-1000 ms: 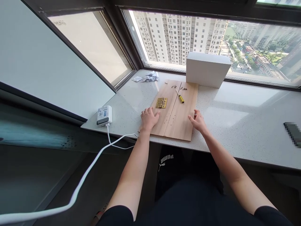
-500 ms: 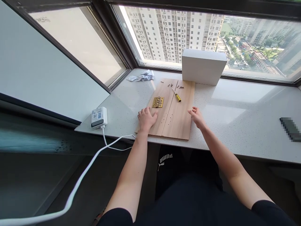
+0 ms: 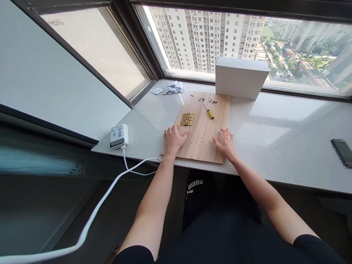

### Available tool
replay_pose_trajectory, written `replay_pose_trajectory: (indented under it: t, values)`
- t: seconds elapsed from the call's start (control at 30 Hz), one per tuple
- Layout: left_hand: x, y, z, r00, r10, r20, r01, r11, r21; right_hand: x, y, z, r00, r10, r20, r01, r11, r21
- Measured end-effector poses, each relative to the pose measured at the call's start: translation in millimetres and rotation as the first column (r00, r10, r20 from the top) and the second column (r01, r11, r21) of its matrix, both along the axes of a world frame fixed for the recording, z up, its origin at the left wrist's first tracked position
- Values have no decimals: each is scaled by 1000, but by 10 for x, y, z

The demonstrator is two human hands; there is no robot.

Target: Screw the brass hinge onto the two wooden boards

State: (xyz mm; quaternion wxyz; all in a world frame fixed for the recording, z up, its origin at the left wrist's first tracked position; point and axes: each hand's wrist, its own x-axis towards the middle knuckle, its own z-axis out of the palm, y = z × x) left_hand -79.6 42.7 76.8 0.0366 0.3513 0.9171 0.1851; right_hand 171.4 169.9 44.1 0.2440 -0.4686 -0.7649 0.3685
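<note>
Two pale wooden boards lie edge to edge on the sill, a left board [image 3: 187, 141] and a right board [image 3: 210, 146], with small dark holes along the seam. My left hand [image 3: 174, 140] rests with spread fingers on the left board's outer edge. On the right board's outer edge lies my right hand [image 3: 225, 142], fingers apart and holding nothing. A brass hinge [image 3: 187, 119] sits unfolded on the left board, just beyond my left hand. Farther up, a yellow and black screwdriver [image 3: 210, 113] lies beside the seam. Several screws [image 3: 214, 102] are scattered near the boards' far end.
A white box [image 3: 240, 79] stands behind the boards against the window. Small packets [image 3: 173, 88] lie at the back left. At the left edge is a white power bank [image 3: 119, 136] with a white cable [image 3: 110, 187]. A pixelated dark object [image 3: 341, 152] lies far right.
My right hand has moved from beside the right board onto its edge, and its fingers have opened out. My left hand stays on the left board. The view has shifted slightly.
</note>
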Motion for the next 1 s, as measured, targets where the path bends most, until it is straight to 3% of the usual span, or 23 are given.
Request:
replay_pose_trajectory:
  t: [0.3, 0.7, 1.0]
  values:
    - [-14, -21, -6, 1000, -22, 12, 22, 999, 25, 48, 128, 59, 1000, 7, 26, -9, 998, 58]
    - [91, -85, -101, 998, -63, 18, 63, 997, 37, 244, 121, 65, 999, 8, 40, -11, 998, 54]
    - [251, -105, -87, 998, -67, 17, 66, 997, 38, 399, 70, 76, 1000, -1, 26, 1, 1000, 27]
